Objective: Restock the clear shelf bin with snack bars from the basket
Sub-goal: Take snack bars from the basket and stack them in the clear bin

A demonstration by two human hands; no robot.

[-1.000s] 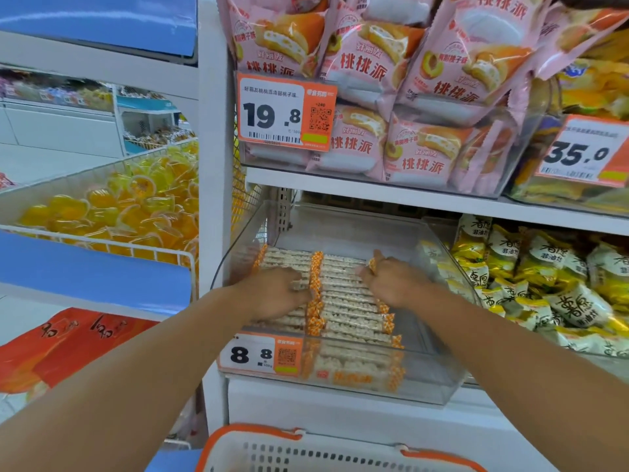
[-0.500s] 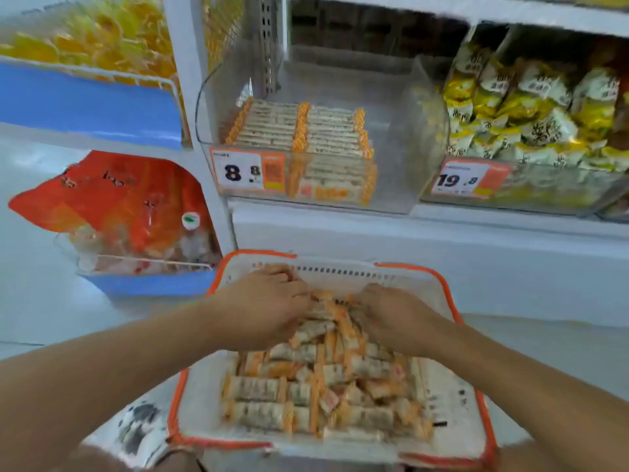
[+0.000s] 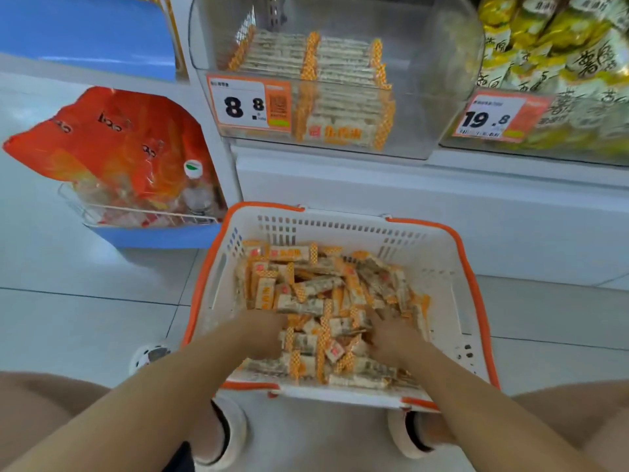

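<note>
Crouched in front of the shelving, the person has both hands down in the white basket (image 3: 439, 264) with the orange rim, which sits on the floor tiles between their feet. The left hand (image 3: 262, 335) and right hand (image 3: 391, 337) are sunk among the loose snack bars (image 3: 320, 294), gathering a batch, I'd say; the fingers are buried in wrappers, so I can't tell whether either hand has actually closed on anything. Up on the shelf, the clear bin (image 3: 439, 83) with the 8.8 price tag (image 3: 250, 103) holds neat rows of the same bars along its left and middle, with bare space on its right side. The next move, as I judge it, calls for lifting a handful and laying the bars flat in line with those rows. The bin's top and back are cut off, and the neighbouring yellow packets (image 3: 558, 46) are blurred.
</note>
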